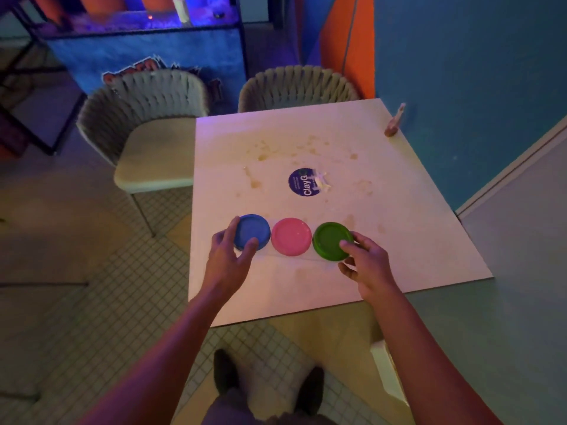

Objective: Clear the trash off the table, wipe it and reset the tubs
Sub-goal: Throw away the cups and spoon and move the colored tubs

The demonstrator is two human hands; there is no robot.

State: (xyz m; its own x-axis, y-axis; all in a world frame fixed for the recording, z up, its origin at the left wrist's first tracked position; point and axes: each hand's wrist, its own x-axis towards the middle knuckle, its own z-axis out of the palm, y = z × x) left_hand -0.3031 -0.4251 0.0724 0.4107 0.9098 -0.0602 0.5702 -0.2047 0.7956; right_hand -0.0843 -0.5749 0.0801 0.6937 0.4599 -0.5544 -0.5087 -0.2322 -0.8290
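Note:
Three round lidded tubs stand in a row near the front of the white table (399, 240): a blue tub (250, 230), a pink tub (291, 237) and a green tub (329, 239). My left hand (228, 256) grips the blue tub, thumb on its left side and fingers on its near edge. My right hand (365, 260) holds the green tub at its right edge. A round blue sticker (302, 182) sits mid-table with a crumpled white scrap (320, 180) beside it. Yellowish stains (264, 156) spot the tabletop.
A small wooden stand with a card (394, 122) sits at the table's far right corner. Two woven chairs (147, 127) (296, 87) stand behind and left of the table. A blue wall runs along the right. The floor is tiled.

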